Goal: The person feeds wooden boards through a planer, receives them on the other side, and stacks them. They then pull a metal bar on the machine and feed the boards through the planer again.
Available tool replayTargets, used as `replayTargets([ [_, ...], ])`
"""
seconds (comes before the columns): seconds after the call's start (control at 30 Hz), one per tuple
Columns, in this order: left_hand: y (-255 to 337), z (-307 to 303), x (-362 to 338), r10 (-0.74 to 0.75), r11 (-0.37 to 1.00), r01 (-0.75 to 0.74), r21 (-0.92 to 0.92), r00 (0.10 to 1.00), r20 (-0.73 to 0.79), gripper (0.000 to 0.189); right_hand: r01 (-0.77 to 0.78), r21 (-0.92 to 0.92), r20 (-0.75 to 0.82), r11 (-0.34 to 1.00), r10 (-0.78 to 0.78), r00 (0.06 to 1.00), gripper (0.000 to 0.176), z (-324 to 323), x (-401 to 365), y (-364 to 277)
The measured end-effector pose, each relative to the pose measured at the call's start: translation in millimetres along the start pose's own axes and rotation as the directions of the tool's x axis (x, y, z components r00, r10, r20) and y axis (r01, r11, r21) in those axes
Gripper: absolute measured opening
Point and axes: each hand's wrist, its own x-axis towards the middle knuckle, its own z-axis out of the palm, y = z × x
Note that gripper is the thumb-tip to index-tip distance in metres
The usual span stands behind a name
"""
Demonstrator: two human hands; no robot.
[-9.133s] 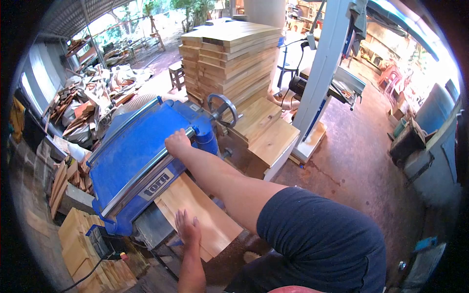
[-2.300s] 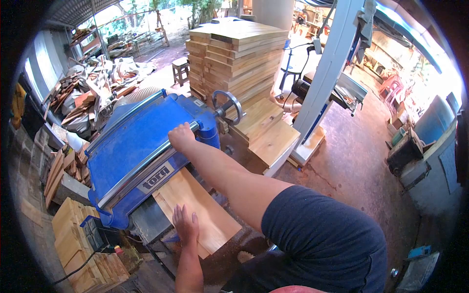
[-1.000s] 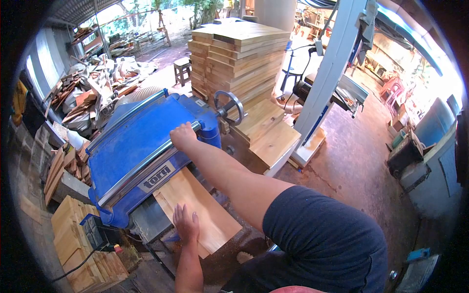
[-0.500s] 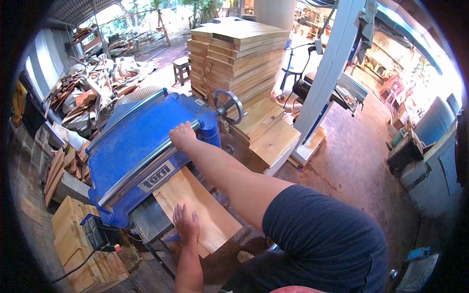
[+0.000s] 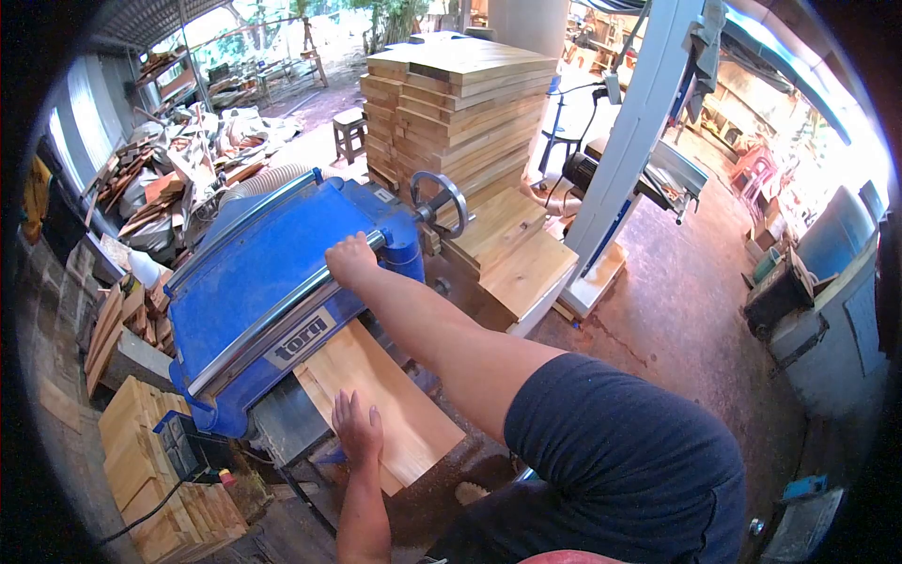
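A wide pale wooden board (image 5: pixel 404 404) lies partly inside a blue thickness planer (image 5: pixel 254 254), its near end sticking out toward me. My left hand (image 5: pixel 357 428) rests on the board's left side, palm down with the fingers stretched out. On top of the planer, my right hand (image 5: pixel 352 261) is wrapped round the chrome roller bar (image 5: pixel 291 305) near its right end. Just right of that hand is the planer's handwheel (image 5: pixel 440 205). The board's far end is hidden under the machine.
Behind the planer rises a tall stack of boards (image 5: pixel 460 113), with more boards (image 5: pixel 526 254) lower in front. Another stack (image 5: pixel 155 470) stands at lower left beside a black switch box (image 5: pixel 183 446) with a cable. A white post (image 5: pixel 629 141) stands at right. Wood scraps (image 5: pixel 169 179) are heaped at left.
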Motion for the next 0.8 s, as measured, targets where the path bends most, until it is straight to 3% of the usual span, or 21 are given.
replayTargets([
  [0.8, 1.9, -1.9, 0.7, -0.003, 1.000, 0.003, -0.012, 1.000, -0.002, 0.051, -0.006, 0.004, -0.049, 1.000, 0.006, 0.999, 0.019, 2.0, -0.8, 0.3],
])
